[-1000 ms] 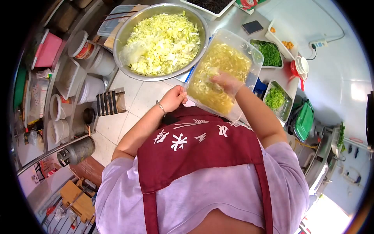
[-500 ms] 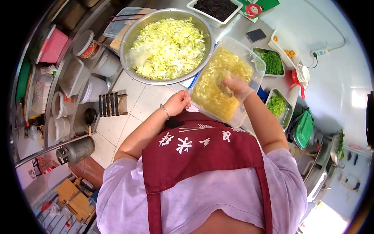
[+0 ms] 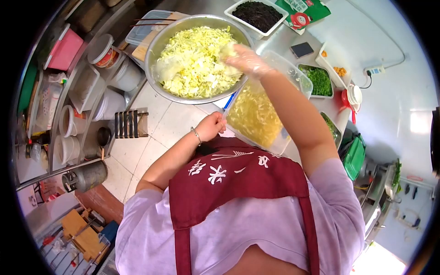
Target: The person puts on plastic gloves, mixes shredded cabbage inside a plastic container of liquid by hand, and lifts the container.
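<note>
Right hand (image 3: 247,61) inside bowl (image 3: 152,78) rim; left hand (image 3: 211,126) at tub (image 3: 287,137) edge.

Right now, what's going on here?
A person's gloved right hand is over the right side of a metal bowl of shredded greens. Their bare left hand is at the near-left edge of a clear tub holding pale pieces in yellowish liquid.

The right hand's (image 3: 247,59) fingertips are lost in blur over the shredded cabbage (image 3: 197,64), its forearm (image 3: 293,110) hides part of the clear tub (image 3: 256,110), and the green packet (image 3: 308,13) runs off the top edge.
</note>
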Demonstrator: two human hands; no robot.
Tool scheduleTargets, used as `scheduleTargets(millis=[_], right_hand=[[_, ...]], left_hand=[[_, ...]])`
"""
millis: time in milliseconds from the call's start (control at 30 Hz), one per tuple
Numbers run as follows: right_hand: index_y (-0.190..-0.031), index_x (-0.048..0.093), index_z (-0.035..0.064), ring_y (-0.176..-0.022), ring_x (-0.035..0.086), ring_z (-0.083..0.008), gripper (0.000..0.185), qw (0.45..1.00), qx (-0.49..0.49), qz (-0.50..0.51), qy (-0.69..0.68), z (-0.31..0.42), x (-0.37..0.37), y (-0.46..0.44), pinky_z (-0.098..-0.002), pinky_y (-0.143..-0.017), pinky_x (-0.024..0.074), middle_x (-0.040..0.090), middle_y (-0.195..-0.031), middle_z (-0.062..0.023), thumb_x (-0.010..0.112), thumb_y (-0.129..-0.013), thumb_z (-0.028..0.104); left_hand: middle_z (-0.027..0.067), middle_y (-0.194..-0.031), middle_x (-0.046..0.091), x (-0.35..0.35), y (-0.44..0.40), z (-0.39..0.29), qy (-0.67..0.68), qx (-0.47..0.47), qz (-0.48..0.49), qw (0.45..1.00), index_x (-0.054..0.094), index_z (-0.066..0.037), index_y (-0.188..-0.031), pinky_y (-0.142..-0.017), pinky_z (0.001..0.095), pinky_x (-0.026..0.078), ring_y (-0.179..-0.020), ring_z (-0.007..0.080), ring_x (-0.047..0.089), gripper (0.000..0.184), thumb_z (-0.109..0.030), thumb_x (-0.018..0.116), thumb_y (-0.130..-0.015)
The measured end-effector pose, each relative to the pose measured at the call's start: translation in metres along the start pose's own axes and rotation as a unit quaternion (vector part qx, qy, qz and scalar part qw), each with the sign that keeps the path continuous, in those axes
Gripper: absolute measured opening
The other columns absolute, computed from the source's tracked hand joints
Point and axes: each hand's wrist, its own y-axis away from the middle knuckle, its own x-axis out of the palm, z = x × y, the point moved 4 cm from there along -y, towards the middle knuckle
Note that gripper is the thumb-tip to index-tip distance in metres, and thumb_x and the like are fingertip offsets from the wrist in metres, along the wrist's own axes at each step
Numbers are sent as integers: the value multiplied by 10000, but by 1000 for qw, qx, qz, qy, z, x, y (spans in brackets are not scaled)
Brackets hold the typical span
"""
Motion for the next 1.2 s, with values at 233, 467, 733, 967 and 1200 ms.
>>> scheduleTargets(millis=[233, 467, 733, 967, 1200], right_hand=[[-1062, 555, -23, -1080, 492, -345, 543, 967, 26, 67, 245, 10, 1, -12, -378, -923, 376, 560, -1085, -225, 498, -799, 449], [-1093, 564, 45, -1079, 501, -316, 415, 943, 37, 133, 302, 2, 4, -8, -380, -927, 382, 567, -1098, -183, 480, -817, 342], [-1149, 555, 94, -1074, 517, -277, 402, 955, -106, 22, 275, 11, -5, -5, -348, -934, 389, 538, -1181, -133, 510, -804, 293], [-1085, 592, 87, -696, 528, -231, 350, 988, 113, 94, 54, -10, -83, 51, -335, -664, 443, 609, -880, -115, 497, -808, 279], [-977, 627, 74, -656, 578, -236, 248, 915, -45, 216, 337, -146, -97, 117, -358, -585, 459, 608, -789, -128, 507, -787, 178]], left_hand=[[39, -768, 566, 0, -1, 4, 1, -2, -7, 1000, 479, -1, -963, -643, 231, 482, -675, 90, 548, 157, -150, 489, -914], [42, -766, 564, -2, 0, -4, -8, -5, -2, 1000, 477, 3, -959, -642, 233, 479, -675, 92, 545, 155, -145, 487, -914], [47, -767, 562, 1, -1, -2, -14, -8, -1, 1000, 471, 8, -946, -650, 234, 473, -670, 104, 538, 148, -139, 468, -922], [68, -741, 575, 0, -4, 9, -12, 31, -10, 999, 473, 24, -970, -612, 248, 477, -651, 119, 567, 177, -141, 491, -908], [50, -737, 564, 3, 1, -1, 13, -4, 3, 1000, 467, 13, -992, -621, 230, 462, -645, 100, 528, 162, -130, 480, -915]])
